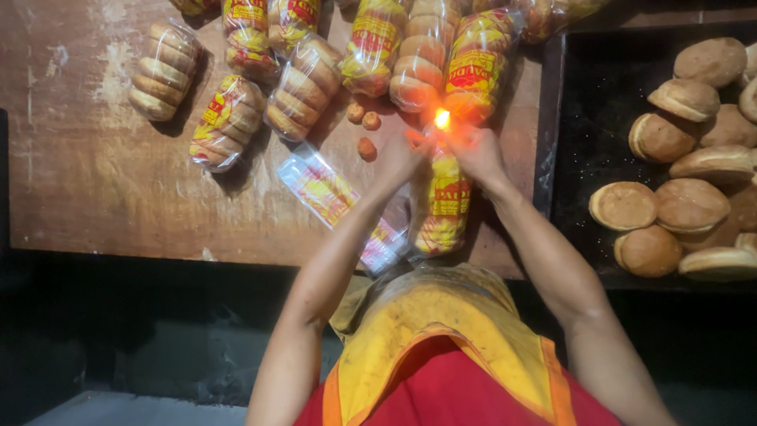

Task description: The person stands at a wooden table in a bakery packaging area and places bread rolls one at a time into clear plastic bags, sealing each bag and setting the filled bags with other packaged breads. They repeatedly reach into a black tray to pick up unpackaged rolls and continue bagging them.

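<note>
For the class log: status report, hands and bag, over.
Left hand and right hand pinch bread bag end at flame. Three dough bits beside left hand.

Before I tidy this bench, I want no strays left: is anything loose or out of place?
Yes. Three small round brown crumbs of bread lie loose on the worn wooden table, outside any bag, beside the left hand.

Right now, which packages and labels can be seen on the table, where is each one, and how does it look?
Held bag: between left hand and right hand, clear plastic, buns inside, yellow-red label, its top at a small flame.
Empty bags: flat, left of it, clear with red-yellow print.
Filled bags: along the table's far edge, same labels.
Plain bag: far left, label not visible.
Loose buns: unwrapped, on dark tray, right.
</note>
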